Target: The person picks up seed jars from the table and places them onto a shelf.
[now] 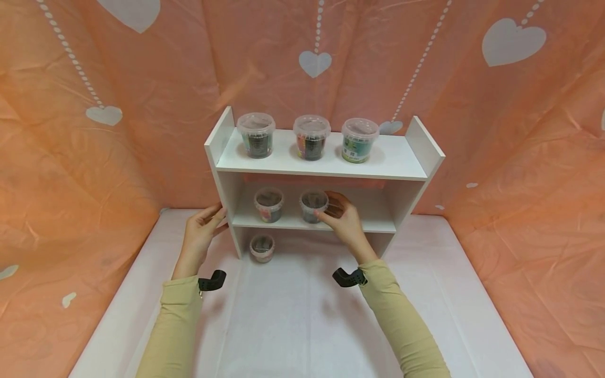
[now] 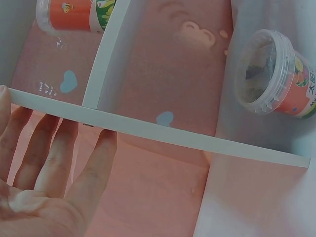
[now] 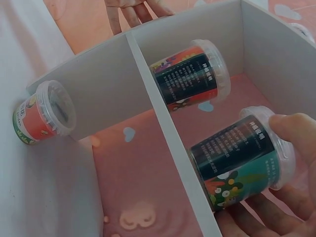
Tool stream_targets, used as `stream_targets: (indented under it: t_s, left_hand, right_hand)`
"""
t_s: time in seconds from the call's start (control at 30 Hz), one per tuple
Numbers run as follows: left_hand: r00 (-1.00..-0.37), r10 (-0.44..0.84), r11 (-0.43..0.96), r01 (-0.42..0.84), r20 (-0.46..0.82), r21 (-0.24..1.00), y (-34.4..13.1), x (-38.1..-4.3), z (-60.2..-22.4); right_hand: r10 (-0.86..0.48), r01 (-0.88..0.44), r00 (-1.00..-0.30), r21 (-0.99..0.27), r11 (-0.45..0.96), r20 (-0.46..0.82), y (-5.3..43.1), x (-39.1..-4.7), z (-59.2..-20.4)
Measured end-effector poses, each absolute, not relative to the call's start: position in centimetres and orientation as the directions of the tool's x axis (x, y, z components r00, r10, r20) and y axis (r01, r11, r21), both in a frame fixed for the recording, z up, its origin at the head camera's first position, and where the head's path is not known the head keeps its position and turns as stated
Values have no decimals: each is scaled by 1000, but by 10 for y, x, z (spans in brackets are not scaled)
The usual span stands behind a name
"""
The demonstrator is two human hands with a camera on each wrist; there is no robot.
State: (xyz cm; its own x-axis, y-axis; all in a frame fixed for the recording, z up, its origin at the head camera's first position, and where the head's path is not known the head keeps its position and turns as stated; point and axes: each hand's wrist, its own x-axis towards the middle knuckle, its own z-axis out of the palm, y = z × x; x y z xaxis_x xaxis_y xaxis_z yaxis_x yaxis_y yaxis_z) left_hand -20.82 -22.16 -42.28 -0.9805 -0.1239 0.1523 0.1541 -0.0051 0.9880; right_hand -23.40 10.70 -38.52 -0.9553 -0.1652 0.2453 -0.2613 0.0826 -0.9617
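Observation:
On the middle shelf, my right hand (image 1: 346, 221) grips a clear-lidded plastic cup (image 3: 237, 158) with a black and green printed label, thumb by the lid and fingers beneath the far side. The cup's base meets the shelf board. My left hand (image 1: 198, 233) rests with extended fingers (image 2: 54, 163) against the outer left side of the white shelf unit (image 1: 314, 227). To the left on the same shelf stands another lidded cup (image 1: 269, 205), its label red and black. A cup with a red label (image 1: 262, 248) stands on the table at the bottom left.
Three lidded cups, a left one (image 1: 257, 135), a middle one (image 1: 312, 137) and a right one (image 1: 359, 140), stand along the top shelf. A white-covered table (image 1: 279, 325) carries the unit. Orange cloth (image 1: 269, 63) with pale hearts hangs behind and at both sides.

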Motion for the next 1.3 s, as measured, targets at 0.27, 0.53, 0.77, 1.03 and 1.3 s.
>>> stream_targets:
  t_s: [0.27, 0.53, 0.77, 1.03, 1.3]
  left_hand:
    - [-979, -143, -17, 150, 146, 988, -221, -209, -423]
    - [-978, -138, -27, 161, 156, 987, -222, -209, -423]
    - [-980, -126, -13, 156, 154, 988, -222, -208, -422]
    - [-979, -129, -12, 162, 159, 987, -221, -207, -422]
    - [-978, -138, -23, 159, 155, 987, -221, -208, -421]
  right_hand:
    - [-149, -241, -962, -969, 57, 231, 107, -254, -409]
    - [-135, -277, -955, -959, 68, 266, 104, -255, -411]
    - [-146, -269, -955, -961, 67, 257, 103, -255, -411]
    - [-160, -249, -958, -967, 44, 239, 103, -250, -405]
    - [-195, -290, -941, -956, 50, 275, 104, -231, -383]
